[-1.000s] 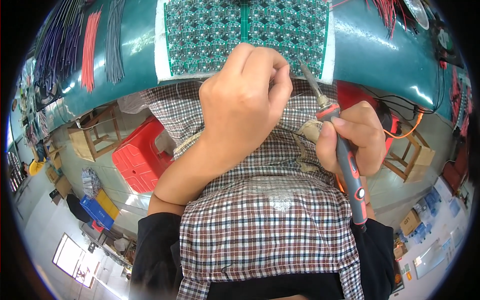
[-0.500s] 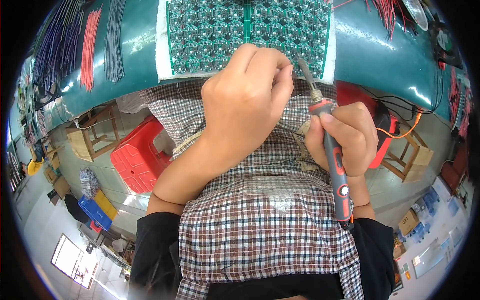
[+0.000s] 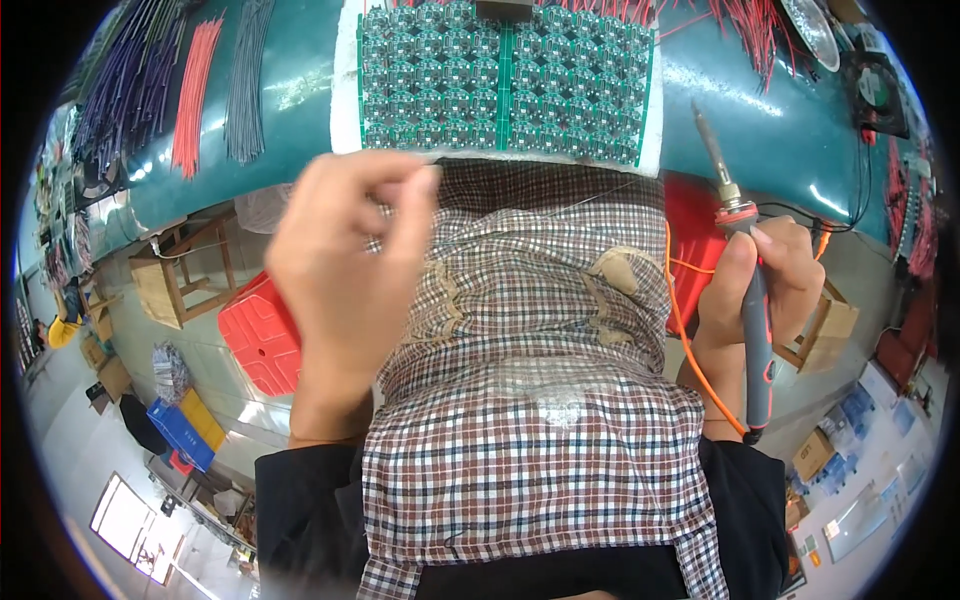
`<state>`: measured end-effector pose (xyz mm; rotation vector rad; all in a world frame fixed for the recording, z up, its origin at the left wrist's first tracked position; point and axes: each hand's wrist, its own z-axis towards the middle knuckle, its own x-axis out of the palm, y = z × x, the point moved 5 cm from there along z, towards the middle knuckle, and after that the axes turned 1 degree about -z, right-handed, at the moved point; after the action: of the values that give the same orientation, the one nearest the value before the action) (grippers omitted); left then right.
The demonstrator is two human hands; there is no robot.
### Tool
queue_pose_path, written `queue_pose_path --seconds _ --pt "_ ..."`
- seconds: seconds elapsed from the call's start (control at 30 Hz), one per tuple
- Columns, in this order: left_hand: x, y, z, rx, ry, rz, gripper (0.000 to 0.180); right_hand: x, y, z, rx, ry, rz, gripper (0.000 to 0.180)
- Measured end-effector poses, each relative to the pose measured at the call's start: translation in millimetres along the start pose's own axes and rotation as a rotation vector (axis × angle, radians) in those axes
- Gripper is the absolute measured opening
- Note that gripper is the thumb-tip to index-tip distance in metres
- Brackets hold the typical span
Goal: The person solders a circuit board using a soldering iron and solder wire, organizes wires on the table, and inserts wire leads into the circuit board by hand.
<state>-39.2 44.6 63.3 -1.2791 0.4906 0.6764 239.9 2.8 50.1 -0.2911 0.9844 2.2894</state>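
Note:
My right hand (image 3: 765, 275) grips a grey and red soldering iron (image 3: 758, 350), its metal tip pointing up and away over the teal table. An orange cord trails from the iron's lower end. My left hand (image 3: 345, 250), blurred by motion, is at the table's near edge, by the lower left corner of the circuit board panel (image 3: 505, 85). Its thumb and fingers look pinched together; what they hold, if anything, is too smeared to make out. The green panel, filled with many small boards, lies on a white pad (image 3: 346, 100).
Bundles of purple wires (image 3: 130, 90), red wires (image 3: 195, 100) and grey wires (image 3: 247, 85) lie on the teal table (image 3: 300, 100) at left. More red wires (image 3: 760, 45) and a small black fan (image 3: 875, 90) are at right. Below stands a red stool (image 3: 260, 335).
My left hand has moved left and off the panel. The right hand has carried the soldering iron to the right, away from the boards. More of the panel's far side now shows.

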Motion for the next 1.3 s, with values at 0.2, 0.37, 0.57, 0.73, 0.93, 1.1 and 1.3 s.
queue_pose_path --seconds 0.2,0.37,0.57,0.73,0.93,1.1,1.3 --pt "-102.2 54.0 -6.8 -0.209 -0.331 0.080 0.009 12.2 8.8 -1.6 -0.091 0.064 0.145 0.021" --pt "-175.6 103.1 -27.6 -0.356 -0.491 0.148 0.016 26.8 9.3 -4.0 -0.083 0.091 0.139 0.024" --pt "-185.9 118.5 -40.9 -0.410 -0.480 0.131 0.017 35.6 12.1 3.6 -0.060 0.125 0.074 0.025" --pt "-174.2 124.7 -41.7 -0.412 -0.456 0.115 0.015 42.8 13.1 6.2 -0.103 0.143 0.035 0.024" --pt "-167.1 133.9 -36.5 -0.424 -0.424 0.114 0.016 53.8 18.2 5.0 -0.192 0.158 -0.050 0.026" --pt "-171.6 145.8 -41.1 -0.440 -0.436 0.095 0.015 40.5 19.7 2.9 -0.141 0.189 -0.044 0.027" --pt "-221.8 194.4 -43.1 -0.524 -0.458 -0.050 0.024 -5.4 -11.2 6.2 -0.002 -0.061 -0.067 0.016"
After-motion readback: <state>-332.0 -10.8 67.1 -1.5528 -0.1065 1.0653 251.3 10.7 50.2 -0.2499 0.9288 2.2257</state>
